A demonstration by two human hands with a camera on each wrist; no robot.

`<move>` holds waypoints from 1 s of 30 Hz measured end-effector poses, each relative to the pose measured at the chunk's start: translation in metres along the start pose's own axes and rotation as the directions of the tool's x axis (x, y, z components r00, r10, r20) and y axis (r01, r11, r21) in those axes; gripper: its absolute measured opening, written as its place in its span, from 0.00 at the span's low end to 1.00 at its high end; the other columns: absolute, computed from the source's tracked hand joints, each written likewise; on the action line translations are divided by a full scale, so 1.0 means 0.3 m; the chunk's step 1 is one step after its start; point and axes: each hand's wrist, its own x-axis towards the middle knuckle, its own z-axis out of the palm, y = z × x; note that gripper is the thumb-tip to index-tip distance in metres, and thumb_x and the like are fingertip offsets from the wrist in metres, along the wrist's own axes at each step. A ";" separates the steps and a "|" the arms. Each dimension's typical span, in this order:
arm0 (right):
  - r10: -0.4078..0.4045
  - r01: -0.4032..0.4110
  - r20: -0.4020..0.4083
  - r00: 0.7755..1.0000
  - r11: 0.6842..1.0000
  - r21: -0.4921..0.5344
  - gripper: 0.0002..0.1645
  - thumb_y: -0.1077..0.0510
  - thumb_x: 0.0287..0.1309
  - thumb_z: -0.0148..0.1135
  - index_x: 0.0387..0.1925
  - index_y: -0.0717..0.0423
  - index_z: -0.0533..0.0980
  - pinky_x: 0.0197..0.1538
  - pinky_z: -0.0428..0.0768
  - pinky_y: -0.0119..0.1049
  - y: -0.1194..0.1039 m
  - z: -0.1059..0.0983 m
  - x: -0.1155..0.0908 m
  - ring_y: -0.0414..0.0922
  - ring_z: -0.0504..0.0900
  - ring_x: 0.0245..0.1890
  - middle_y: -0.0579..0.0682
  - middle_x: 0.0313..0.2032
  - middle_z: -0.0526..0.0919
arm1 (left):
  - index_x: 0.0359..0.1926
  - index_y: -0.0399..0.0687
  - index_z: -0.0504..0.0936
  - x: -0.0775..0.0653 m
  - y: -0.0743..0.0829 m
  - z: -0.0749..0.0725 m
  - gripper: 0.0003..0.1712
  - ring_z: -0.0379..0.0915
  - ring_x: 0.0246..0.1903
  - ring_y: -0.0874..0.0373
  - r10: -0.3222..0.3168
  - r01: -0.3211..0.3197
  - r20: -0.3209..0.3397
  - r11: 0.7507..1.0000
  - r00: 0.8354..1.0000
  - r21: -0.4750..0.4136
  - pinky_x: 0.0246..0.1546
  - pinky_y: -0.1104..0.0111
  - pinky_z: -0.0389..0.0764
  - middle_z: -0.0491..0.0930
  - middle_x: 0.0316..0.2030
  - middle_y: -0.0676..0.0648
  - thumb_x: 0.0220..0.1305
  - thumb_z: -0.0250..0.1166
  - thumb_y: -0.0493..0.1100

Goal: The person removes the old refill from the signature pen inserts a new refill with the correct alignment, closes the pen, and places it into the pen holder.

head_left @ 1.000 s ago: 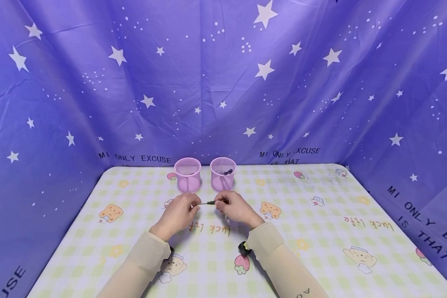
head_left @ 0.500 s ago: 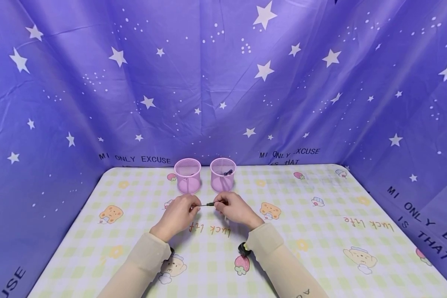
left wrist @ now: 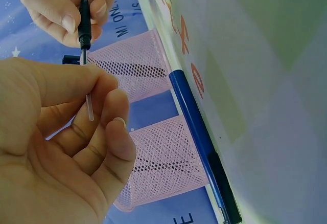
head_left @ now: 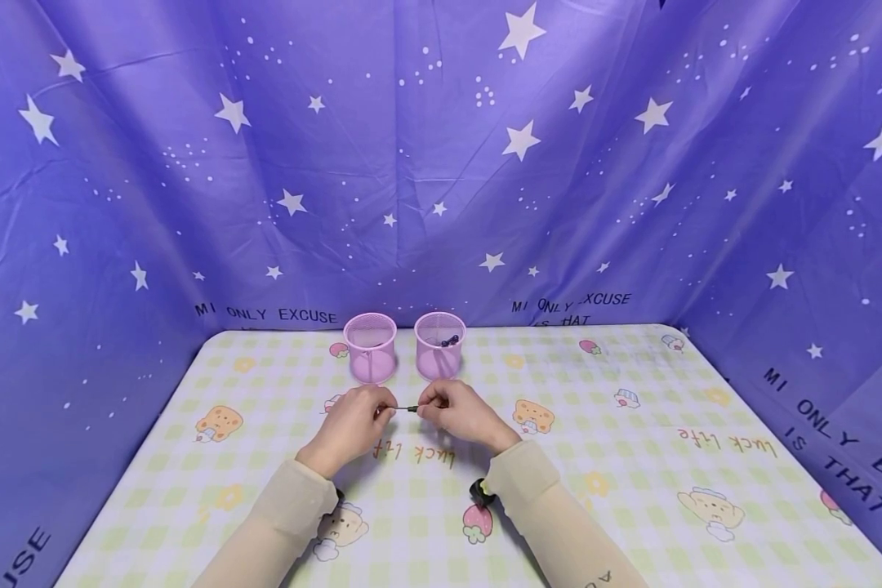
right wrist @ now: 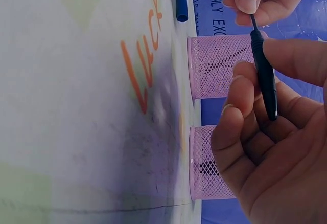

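In the head view my left hand and right hand face each other above the table. The left thumb and fingers pinch a thin pen refill, whose pale clear end sticks out below the fingertips in the left wrist view. My right hand grips a black pen tip section between thumb and fingers, its tapered end lying toward the palm. The refill's other end enters this black piece. A blue pen barrel with a black end and clip lies on the table near the left hand.
Two pink mesh pen holders stand behind the hands, one on the left and one on the right. Small dark pieces show inside the right one. A checked cloth covers the table, with a purple star-print curtain behind.
My right hand has shifted slightly left and nearer with the black pen tip section, so less of that piece shows past its fingertips. The left hand has hardly moved.
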 end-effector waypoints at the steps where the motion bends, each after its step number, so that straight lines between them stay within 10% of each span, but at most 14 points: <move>1: -0.004 0.004 0.000 1.000 1.000 -0.003 0.03 0.58 0.59 0.61 0.34 0.52 0.78 0.33 0.77 0.35 0.000 0.001 0.000 0.39 0.76 0.25 0.44 0.26 0.78 | 0.29 0.47 0.84 0.001 0.000 0.000 0.05 0.77 0.32 0.59 0.001 -0.001 0.002 1.000 1.000 -0.001 0.37 0.62 0.76 0.80 0.28 0.56 0.55 0.67 0.33; 30: -0.064 0.065 0.032 0.997 0.998 -0.027 0.04 0.56 0.58 0.64 0.33 0.52 0.79 0.32 0.74 0.32 -0.004 0.005 -0.002 0.38 0.74 0.27 0.42 0.26 0.77 | 0.30 0.47 0.84 -0.005 0.029 0.006 0.04 0.76 0.29 0.61 0.041 -0.042 0.014 0.999 0.999 0.030 0.35 0.64 0.77 0.79 0.27 0.55 0.55 0.67 0.34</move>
